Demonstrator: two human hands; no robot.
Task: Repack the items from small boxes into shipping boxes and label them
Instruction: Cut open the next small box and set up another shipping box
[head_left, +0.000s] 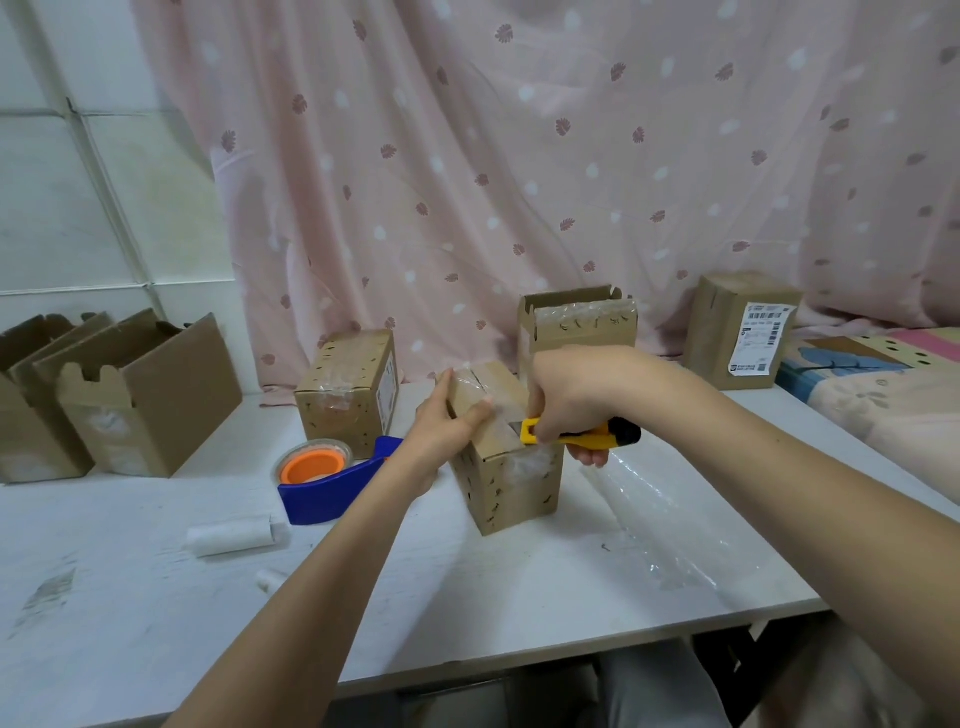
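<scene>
1. Two bare forearms reach in from the lower edge over the white bench (156, 597); a sheet of clear plastic film (670, 525) lies on the bench under the right arm.
2. The left hand (447, 421) grips the top left edge of a small taped cardboard box (511, 478) standing upright mid-bench; thumb across the taped lid, fingers curled over the far side.
3. The right hand (566, 400) is closed round a yellow and black utility knife (582, 434); its tip rests at the tape on the box's top right edge.
4. Just left of the box lies a blue tape dispenser (332, 488) carrying an orange-cored roll of clear tape (314, 462); nearer the front a small white roll (231, 538) lies on its side.
5. Behind the dispenser stands a second sealed small box (348, 384); behind the right hand an open-topped box (576, 322) shows plastic wrap inside.
6. Far right, a sealed shipping box (737, 332) bears a white printed label (758, 338); it stands beside a patterned mattress (883, 384).
7. At far left two empty open cartons (119, 395) stand side by side; a pink leaf-print curtain (519, 156) hangs behind.
</scene>
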